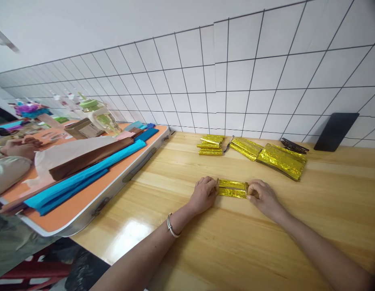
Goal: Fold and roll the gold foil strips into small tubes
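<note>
A folded strip of gold foil paper (232,188) lies flat on the wooden table (205,242). My left hand (203,195), with a silver bangle on its wrist, pinches the strip's left end. My right hand (262,195) pinches its right end. Behind them lies a small pile of folded gold strips (210,145). To its right sit two stacks of flat gold foil sheets (281,160), the nearer-left stack (246,147) narrower.
An orange board (84,202) at the left carries blue (84,178), brown and pale paper rolls. Another person's hands (19,147) rest at the far left. A dark tablet (335,131) leans on the tiled wall. A dark comb-like object (294,145) and a slim tool (228,144) lie near the foil.
</note>
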Action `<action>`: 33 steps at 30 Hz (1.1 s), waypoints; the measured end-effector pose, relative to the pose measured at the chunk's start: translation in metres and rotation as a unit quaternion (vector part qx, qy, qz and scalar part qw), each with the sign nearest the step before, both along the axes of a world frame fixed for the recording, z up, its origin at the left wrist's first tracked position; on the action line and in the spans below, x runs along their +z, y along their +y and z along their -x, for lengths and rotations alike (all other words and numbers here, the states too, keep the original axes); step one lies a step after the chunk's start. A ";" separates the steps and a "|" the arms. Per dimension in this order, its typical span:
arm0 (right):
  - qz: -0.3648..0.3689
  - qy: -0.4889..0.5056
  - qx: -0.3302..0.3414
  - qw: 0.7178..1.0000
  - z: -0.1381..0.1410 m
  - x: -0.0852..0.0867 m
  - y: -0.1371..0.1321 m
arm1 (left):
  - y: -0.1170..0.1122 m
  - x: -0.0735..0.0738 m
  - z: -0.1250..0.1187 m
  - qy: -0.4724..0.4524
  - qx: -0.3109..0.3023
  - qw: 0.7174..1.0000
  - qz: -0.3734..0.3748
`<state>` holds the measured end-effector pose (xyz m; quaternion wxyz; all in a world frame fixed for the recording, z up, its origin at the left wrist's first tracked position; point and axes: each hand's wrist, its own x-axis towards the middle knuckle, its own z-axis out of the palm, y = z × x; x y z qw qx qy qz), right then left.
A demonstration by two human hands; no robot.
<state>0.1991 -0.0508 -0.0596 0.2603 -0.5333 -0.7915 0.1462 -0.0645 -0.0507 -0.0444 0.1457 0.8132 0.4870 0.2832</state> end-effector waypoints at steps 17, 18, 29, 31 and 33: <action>0.003 -0.072 -0.010 0.997 0.003 0.000 -0.001 | -0.002 -0.001 0.001 0.089 -0.157 0.984 0.001; -0.006 -0.077 -0.006 0.997 0.003 0.000 -0.003 | -0.002 -0.001 0.001 0.092 -0.156 0.983 0.001; -0.098 -0.216 0.115 0.965 0.016 0.017 -0.025 | -0.003 0.002 0.001 0.106 -0.149 0.983 -0.003; -0.100 -0.224 0.124 0.961 0.016 0.018 -0.024 | -0.003 0.001 0.002 0.107 -0.153 0.982 -0.003; -0.101 -0.225 0.125 0.961 0.015 0.017 -0.024 | -0.003 0.001 0.002 0.109 -0.155 0.982 -0.004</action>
